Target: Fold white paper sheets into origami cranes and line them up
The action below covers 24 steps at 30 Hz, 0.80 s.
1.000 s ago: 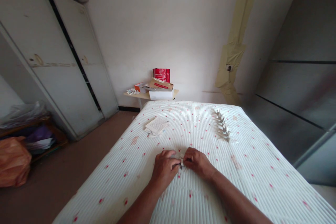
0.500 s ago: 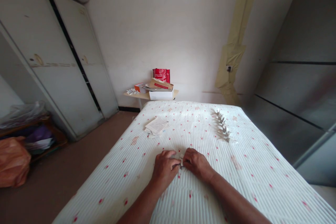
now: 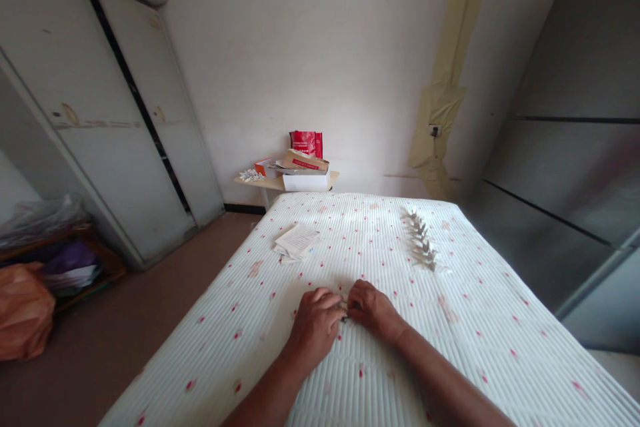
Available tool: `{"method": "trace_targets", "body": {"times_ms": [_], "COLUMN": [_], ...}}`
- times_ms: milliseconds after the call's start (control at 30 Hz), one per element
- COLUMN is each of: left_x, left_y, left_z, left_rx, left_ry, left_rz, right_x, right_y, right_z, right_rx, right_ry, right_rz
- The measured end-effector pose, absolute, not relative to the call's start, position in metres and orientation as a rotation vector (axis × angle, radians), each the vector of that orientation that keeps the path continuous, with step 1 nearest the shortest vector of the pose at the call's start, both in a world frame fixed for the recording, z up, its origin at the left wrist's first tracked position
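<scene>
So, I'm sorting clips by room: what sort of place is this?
Probably a bedroom: there's a quilted, spotted cover that looks like bedding, a tall cupboard, and a small table by the wall.

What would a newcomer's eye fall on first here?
Probably the person's left hand and right hand, close together at what looks like a small paper piece on the spotted quilt. Next, perhaps, the red bag near the far wall, then the row of folded paper figures on the quilt's right side.
</scene>
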<state>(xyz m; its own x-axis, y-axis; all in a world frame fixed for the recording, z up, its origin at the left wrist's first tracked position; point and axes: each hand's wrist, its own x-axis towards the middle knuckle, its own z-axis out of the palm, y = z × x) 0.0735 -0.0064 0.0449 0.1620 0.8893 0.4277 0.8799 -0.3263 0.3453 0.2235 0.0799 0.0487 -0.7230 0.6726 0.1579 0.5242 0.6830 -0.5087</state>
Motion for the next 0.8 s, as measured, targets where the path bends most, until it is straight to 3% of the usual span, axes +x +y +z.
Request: {"method": "trace_targets", "body": {"times_ms": [567,800], "left_x": [0.076,0.076], "left_y": [-0.009,-0.009], "left_z": [0.047,0.046], "left_rx": [2.443,2.437], "left_ry": [1.769,1.769], "left_rz": [0.699,0.739], "right_x": [0.248,0.237], "right_y": [0.1,0.087], "right_z": [0.049,0.051], "right_rx": [-0.951,-0.991], "right_ry": [-2.118,-2.355], "right_rz": [1.107,0.802]}}
